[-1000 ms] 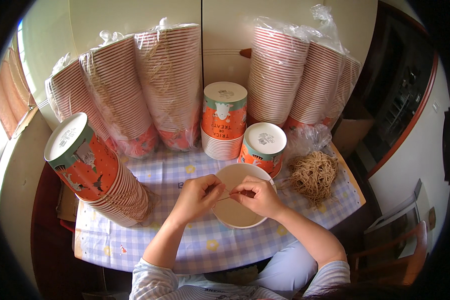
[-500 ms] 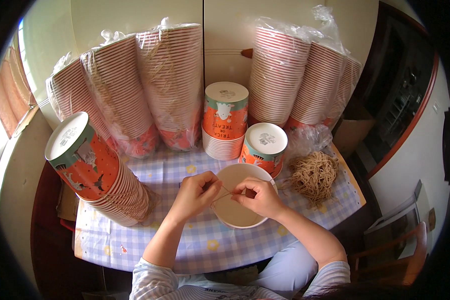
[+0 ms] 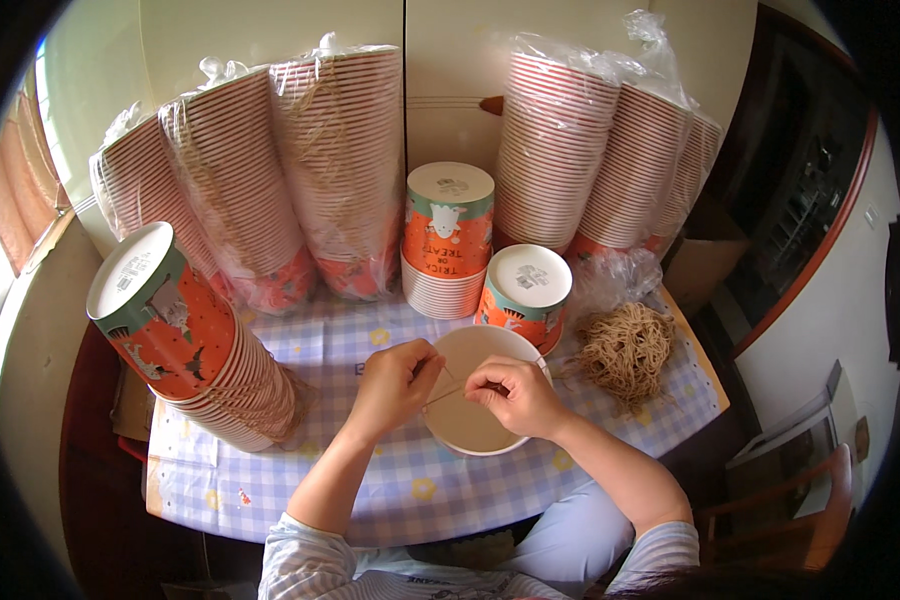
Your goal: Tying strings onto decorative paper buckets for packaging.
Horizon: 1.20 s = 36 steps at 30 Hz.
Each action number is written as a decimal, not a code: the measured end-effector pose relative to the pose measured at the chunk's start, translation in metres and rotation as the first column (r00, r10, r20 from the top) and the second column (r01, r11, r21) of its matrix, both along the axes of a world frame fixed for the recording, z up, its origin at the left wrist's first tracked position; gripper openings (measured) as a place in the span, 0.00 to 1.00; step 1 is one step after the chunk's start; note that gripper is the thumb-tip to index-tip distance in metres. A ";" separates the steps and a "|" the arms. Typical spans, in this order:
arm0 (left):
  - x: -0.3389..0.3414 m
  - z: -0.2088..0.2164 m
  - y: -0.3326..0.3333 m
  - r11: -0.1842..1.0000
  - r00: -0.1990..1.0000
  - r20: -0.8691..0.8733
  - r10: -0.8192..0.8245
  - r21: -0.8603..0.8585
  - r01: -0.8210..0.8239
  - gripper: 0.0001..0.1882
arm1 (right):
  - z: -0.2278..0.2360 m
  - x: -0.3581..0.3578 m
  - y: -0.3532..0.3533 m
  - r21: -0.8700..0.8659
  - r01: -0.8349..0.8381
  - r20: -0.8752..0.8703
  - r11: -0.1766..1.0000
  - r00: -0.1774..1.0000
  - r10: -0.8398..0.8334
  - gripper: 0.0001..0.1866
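A white-lined paper bucket (image 3: 470,432) stands upright, mouth up, on the table in front of me. Over its opening, my left hand (image 3: 395,388) pinches a thin tan string (image 3: 442,395) at the left rim. My right hand (image 3: 518,396) is closed on the same string from the right, its fingertips pressed together. Part of the string crosses the mouth between both hands, and the exact ends inside my fingers are hidden. Right of the bucket lies a loose heap of tan strings (image 3: 625,355).
Upside-down orange and green buckets stand behind, one short stack (image 3: 526,300) and one taller stack (image 3: 448,240). A leaning stack (image 3: 195,340) with strings is on the left. Plastic-wrapped bucket stacks (image 3: 335,170) line the back. A checked cloth (image 3: 370,500) covers the table.
My right hand's fingers have curled in more and shifted slightly on the string. My left hand stays nearly in place, still pinching. The bucket has hardly moved.
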<state>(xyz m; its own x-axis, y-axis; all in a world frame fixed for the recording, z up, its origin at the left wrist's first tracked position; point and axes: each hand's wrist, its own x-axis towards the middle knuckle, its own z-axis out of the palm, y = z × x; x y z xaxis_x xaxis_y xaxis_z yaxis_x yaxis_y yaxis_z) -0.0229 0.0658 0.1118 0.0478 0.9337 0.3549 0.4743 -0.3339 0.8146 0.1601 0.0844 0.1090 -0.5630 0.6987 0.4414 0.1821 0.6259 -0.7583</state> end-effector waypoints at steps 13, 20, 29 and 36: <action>-0.038 0.015 -0.006 0.805 0.822 0.199 -0.533 -0.180 0.565 0.09 | 0.003 0.005 0.000 -0.265 0.048 -0.071 0.963 0.995 -0.070 0.05; -0.014 0.004 -0.004 0.934 0.935 0.223 -0.275 -0.168 0.315 0.08 | 0.001 0.005 0.001 -0.218 -0.064 -0.196 0.974 0.980 0.021 0.08; 0.001 -0.004 -0.005 0.918 0.926 0.258 -0.277 -0.214 0.334 0.08 | 0.001 0.005 0.002 -0.191 -0.050 -0.234 0.980 0.972 0.004 0.09; 0.008 0.001 -0.008 0.952 0.943 0.235 -0.236 -0.140 0.273 0.06 | 0.004 0.004 -0.001 -0.146 -0.006 -0.242 0.989 0.970 -0.030 0.09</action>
<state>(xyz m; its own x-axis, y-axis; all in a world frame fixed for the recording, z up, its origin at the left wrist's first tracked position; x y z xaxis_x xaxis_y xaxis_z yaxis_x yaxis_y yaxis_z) -0.0153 0.0581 0.1126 0.2326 0.9470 0.2215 0.2010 -0.2697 0.9417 0.1636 0.0839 0.1128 -0.4427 0.7710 0.4578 -0.0119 0.5054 -0.8628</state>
